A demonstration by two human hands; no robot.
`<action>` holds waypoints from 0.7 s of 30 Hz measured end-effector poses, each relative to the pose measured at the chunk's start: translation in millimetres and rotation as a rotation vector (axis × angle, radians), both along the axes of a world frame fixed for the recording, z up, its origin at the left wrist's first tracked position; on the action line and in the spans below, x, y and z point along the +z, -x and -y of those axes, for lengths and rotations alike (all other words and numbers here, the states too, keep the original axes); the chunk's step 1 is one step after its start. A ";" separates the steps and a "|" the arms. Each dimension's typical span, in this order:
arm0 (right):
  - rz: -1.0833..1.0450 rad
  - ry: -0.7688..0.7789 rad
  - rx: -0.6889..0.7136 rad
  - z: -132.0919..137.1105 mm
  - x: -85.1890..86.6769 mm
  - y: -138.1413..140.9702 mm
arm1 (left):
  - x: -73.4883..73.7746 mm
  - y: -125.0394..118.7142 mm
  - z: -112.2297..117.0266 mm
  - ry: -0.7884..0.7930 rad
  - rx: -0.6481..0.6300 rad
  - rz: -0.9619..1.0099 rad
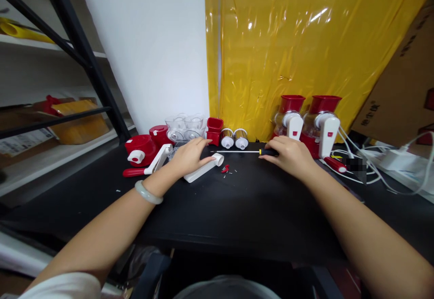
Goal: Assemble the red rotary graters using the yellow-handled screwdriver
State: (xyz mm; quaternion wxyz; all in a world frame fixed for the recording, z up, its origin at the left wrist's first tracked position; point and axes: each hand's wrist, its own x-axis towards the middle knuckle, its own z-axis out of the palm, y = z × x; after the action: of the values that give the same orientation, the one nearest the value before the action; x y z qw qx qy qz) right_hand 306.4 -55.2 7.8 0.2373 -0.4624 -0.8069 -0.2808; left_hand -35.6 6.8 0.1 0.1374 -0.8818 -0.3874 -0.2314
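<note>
My left hand [188, 156] rests on a white plastic crank arm [205, 168] lying on the black table [237, 208], fingers curled over it. My right hand [288, 153] closes on the black-and-yellow handle of a long screwdriver [237, 151] that lies flat, its shaft pointing left toward the white part. A small red piece and tiny screws [226, 170] lie just in front of the white part. A pale bangle [148, 192] is on my left wrist.
Two assembled red-and-white grinders [310, 120] stand at the back right before yellow plastic sheet. Two metal drums [234, 138], a red hopper [214, 129], clear cups [185, 126] and red housings with a crank [144, 154] sit at back left. White cables [386, 163] trail right. Shelving stands left.
</note>
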 end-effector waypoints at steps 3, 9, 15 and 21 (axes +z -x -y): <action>-0.010 -0.002 -0.039 -2.0 0.8 -5.1 | -9.5 -0.3 -3.5 0.145 0.025 0.119; -0.047 0.007 -0.087 -6.6 -1.1 -12.1 | -18.5 -4.1 -3.4 0.304 0.034 -0.040; -0.077 -0.007 -0.108 -7.6 -1.8 -13.2 | -10.0 -6.8 3.5 0.317 0.137 -0.016; -0.147 -0.039 -0.150 -7.5 1.2 -16.0 | -11.5 -6.2 -6.4 0.552 0.126 0.460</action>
State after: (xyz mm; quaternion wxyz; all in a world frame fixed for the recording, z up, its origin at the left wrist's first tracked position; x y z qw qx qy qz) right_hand 322.3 -47.7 9.0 0.2833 -0.5361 -0.7448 -0.2785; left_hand -29.4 13.2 -11.5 -0.1824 -0.7850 -0.5095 -0.3016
